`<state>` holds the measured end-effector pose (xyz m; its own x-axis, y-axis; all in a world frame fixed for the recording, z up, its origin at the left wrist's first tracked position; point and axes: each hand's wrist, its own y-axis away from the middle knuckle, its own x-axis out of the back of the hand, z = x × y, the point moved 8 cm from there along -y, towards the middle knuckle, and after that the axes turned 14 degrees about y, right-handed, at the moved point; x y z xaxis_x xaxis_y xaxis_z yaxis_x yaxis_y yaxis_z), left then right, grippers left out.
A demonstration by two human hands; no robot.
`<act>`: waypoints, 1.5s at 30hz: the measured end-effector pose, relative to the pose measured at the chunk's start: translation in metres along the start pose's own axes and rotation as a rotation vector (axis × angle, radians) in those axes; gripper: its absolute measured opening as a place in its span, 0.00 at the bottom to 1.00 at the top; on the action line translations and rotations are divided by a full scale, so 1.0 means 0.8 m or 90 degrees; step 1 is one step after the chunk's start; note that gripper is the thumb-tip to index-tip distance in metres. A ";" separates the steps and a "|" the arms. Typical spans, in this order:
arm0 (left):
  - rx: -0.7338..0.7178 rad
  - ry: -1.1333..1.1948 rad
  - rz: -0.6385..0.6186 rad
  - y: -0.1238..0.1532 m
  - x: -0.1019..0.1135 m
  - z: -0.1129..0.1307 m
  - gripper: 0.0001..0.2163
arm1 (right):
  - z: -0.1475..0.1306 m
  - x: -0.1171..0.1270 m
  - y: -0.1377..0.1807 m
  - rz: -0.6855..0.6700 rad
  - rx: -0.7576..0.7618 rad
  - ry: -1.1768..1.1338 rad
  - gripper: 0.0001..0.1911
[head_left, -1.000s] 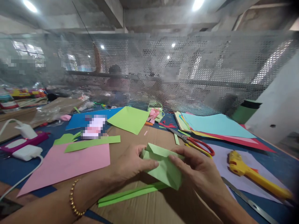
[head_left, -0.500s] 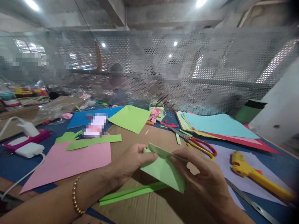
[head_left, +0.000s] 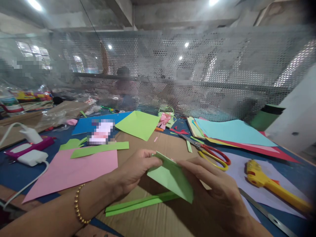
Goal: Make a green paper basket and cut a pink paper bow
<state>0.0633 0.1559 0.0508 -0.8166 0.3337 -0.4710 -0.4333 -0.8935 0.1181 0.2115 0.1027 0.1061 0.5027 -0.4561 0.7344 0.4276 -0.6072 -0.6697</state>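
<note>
A folded sheet of light green paper (head_left: 171, 179) is held between my two hands, above a brown cardboard sheet. My left hand (head_left: 142, 168), with a gold bead bracelet at the wrist, pinches the paper's upper left corner between thumb and fingers. On the opposite side my right hand (head_left: 209, 181) grips the upper right edge; its thumb is mostly hidden. Below the paper lie bright green paper strips (head_left: 140, 203) on the cardboard (head_left: 133, 227). Beyond my right hand rest scissors (head_left: 209, 153) with red and yellow handles.
A yellow glue gun (head_left: 266, 182) lies on lilac paper (head_left: 237, 164), near a metal ruler (head_left: 269, 215). Pink paper (head_left: 74, 174) is at left, beside a power strip (head_left: 29, 146). Coloured sheets (head_left: 234, 131) are stacked at back right. A perforated screen (head_left: 158, 65) stands behind.
The paper's upper flap, standing up before, now lies closer against the rest of the sheet. My right fingers have straightened along the top edge.
</note>
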 end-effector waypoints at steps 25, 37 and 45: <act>-0.048 -0.047 0.037 -0.002 0.008 0.001 0.08 | 0.027 0.004 -0.003 -0.008 -0.111 -0.029 0.14; -0.066 -0.030 0.066 -0.004 0.011 -0.001 0.07 | 0.068 -0.048 0.021 -0.125 -0.450 -0.427 0.16; -0.106 -0.018 0.023 -0.001 0.007 0.014 0.11 | 0.066 -0.036 0.017 -0.044 -0.461 -0.455 0.14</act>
<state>0.0551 0.1619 0.0581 -0.8416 0.3066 -0.4447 -0.3363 -0.9417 -0.0128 0.2427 0.1422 0.0702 0.9262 -0.0539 0.3731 0.0344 -0.9736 -0.2258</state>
